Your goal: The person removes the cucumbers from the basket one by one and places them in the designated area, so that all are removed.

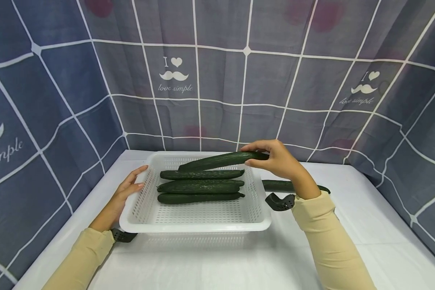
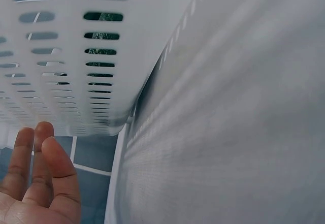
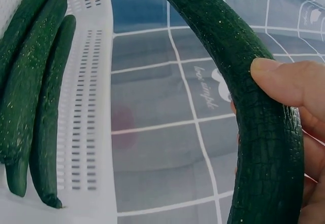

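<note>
My right hand (image 1: 273, 159) grips one end of a dark green cucumber (image 1: 217, 161), thumb on one side and fingers on the other. This cucumber slants over the back part of a white perforated plastic basket (image 1: 195, 227). Inside the basket lie three more cucumbers (image 1: 201, 187), side by side and lengthwise. At the basket's left side is my left hand (image 1: 125, 191), fingertips right at the rim; in the left wrist view its fingers (image 2: 61, 168) are fairly straight beside the slotted wall.
Another cucumber (image 1: 280, 185) lies on the white tabletop (image 1: 210, 266) right of the basket, partly hidden behind my right forearm. A grey-blue curtain (image 1: 221, 76) with a white grid hangs at the back and both sides. Dark wrist mounts (image 1: 280, 202) sit under both sleeves.
</note>
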`<control>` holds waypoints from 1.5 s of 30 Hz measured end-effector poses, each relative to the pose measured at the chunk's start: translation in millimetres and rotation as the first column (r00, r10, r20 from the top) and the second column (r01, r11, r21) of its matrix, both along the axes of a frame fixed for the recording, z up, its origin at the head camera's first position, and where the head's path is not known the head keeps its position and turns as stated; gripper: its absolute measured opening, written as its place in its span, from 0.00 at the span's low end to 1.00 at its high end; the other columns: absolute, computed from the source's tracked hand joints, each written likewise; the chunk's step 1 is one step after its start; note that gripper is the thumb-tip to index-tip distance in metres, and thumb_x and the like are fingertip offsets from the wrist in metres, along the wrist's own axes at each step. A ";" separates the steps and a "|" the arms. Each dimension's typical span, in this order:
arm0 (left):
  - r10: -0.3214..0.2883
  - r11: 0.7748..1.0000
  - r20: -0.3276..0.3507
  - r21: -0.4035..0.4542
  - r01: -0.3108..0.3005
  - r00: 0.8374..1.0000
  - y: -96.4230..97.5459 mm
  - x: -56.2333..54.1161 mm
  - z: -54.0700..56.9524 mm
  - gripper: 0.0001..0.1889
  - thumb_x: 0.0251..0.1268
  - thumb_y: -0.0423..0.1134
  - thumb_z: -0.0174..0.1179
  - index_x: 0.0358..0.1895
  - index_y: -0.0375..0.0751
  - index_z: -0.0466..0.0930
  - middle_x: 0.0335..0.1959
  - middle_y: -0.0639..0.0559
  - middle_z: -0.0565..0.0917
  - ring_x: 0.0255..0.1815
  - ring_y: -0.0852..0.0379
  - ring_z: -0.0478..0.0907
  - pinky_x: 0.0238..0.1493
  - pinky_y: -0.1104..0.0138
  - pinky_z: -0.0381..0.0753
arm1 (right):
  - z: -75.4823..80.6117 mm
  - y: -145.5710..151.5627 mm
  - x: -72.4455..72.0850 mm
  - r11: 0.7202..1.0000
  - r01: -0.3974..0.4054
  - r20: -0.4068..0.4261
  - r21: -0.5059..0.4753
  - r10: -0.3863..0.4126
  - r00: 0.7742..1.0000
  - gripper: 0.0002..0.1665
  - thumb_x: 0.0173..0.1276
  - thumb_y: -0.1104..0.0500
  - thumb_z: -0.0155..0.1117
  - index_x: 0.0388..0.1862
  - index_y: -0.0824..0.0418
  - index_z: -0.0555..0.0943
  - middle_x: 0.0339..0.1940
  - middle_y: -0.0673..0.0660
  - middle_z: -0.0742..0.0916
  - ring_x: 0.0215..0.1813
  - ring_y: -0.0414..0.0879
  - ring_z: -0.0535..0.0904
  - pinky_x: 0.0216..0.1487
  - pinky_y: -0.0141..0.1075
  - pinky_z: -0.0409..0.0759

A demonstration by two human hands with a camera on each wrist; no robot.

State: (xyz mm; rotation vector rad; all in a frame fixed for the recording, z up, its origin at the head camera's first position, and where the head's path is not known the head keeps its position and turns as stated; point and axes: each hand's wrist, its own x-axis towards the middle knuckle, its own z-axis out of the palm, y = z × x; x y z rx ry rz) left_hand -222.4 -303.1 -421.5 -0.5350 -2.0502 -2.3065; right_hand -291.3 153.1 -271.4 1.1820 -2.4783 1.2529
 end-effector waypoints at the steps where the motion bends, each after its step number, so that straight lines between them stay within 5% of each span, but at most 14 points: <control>1: -0.001 1.000 0.000 0.000 0.001 1.000 -0.1 0.0 -0.1 0.29 0.84 0.31 0.44 0.77 0.68 0.70 0.70 0.59 0.71 0.61 0.58 0.78 0.50 0.61 0.84 | -1.0 2.3 0.1 1.000 0.003 -0.002 -0.005 -0.003 1.000 0.20 0.66 0.72 0.77 0.57 0.70 0.89 0.53 0.62 0.92 0.52 0.47 0.86 0.55 0.34 0.81; 25: 0.015 1.000 0.008 -0.013 -0.015 1.000 0.6 1.6 0.3 0.29 0.84 0.31 0.45 0.77 0.68 0.71 0.71 0.62 0.72 0.62 0.60 0.77 0.52 0.63 0.83 | -26.3 50.9 15.2 0.994 0.072 -0.052 -0.077 -0.076 0.996 0.19 0.66 0.73 0.76 0.56 0.68 0.89 0.48 0.62 0.92 0.45 0.37 0.83 0.46 0.26 0.79; 45: 0.007 1.000 -0.003 -0.021 -0.007 1.000 0.7 0.9 -0.9 0.30 0.84 0.31 0.44 0.78 0.68 0.69 0.72 0.60 0.69 0.64 0.59 0.76 0.52 0.61 0.83 | -51.8 75.3 25.6 0.983 0.125 -0.121 -0.134 -0.141 0.983 0.20 0.61 0.77 0.76 0.52 0.68 0.90 0.48 0.38 0.90 0.46 0.33 0.83 0.51 0.24 0.75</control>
